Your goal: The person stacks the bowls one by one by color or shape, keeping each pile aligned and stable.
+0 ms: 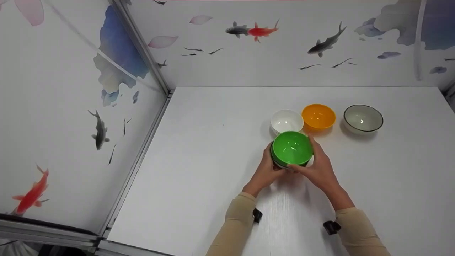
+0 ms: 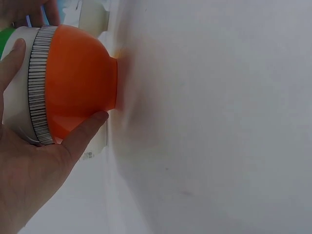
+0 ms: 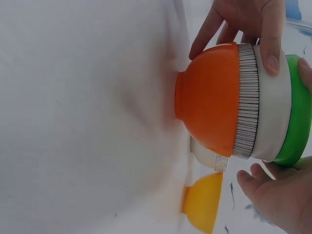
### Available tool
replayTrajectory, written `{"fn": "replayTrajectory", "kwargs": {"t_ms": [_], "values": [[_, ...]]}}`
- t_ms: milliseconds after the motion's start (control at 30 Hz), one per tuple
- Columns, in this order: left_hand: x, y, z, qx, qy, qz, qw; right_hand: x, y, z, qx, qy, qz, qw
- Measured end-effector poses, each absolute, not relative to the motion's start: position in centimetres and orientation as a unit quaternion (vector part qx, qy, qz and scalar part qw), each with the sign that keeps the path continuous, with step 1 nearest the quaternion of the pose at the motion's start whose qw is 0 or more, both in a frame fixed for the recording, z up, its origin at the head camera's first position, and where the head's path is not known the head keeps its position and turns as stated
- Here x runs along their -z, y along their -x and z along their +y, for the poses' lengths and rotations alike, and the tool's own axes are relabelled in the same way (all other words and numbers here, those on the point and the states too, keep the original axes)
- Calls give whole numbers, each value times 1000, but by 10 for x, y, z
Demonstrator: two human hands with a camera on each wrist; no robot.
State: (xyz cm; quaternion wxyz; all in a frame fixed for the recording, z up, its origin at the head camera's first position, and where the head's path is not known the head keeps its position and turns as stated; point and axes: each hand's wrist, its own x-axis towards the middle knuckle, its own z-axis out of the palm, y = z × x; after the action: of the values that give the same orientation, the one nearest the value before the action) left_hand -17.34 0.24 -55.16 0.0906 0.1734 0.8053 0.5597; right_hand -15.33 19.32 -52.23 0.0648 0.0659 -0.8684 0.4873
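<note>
A stack of nested bowls stands between both hands in the middle of the table. On top sits a green bowl [image 1: 292,147]; below it show a white bowl wall [image 3: 274,112], a band of black stripes [image 3: 247,100] and, lowest, an orange bowl [image 3: 209,97] with its foot right at the tabletop. My left hand [image 1: 265,171] grips the stack's left side, fingers spread over the white and orange bowls. With thumb and fingers on opposite sides of its rim, my right hand [image 1: 321,170] holds the green bowl.
Just behind the stack stands a white bowl [image 1: 286,120], with a yellow-orange bowl [image 1: 318,116] beside it. Farther right is a pale grey-green bowl [image 1: 362,118] with a dark rim. Panels painted with fish [image 1: 261,31] border the white table [image 1: 199,149] at the back and left.
</note>
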Motion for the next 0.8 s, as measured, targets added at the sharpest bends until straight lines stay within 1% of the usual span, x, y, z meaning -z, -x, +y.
{"fn": "replayTrajectory", "kwargs": {"t_ms": [200, 367, 567, 800], "values": [[552, 174, 4, -550, -171, 813, 89, 523, 152, 192, -483, -56, -873, 45], [552, 174, 4, -549, -172, 813, 90, 525, 152, 191, -484, -54, -873, 37], [550, 173, 3, -568, -171, 799, 95, 529, 152, 190, -488, -60, -870, 41], [552, 172, 3, -564, -165, 804, 93, 531, 151, 189, -491, -58, -869, 21]]}}
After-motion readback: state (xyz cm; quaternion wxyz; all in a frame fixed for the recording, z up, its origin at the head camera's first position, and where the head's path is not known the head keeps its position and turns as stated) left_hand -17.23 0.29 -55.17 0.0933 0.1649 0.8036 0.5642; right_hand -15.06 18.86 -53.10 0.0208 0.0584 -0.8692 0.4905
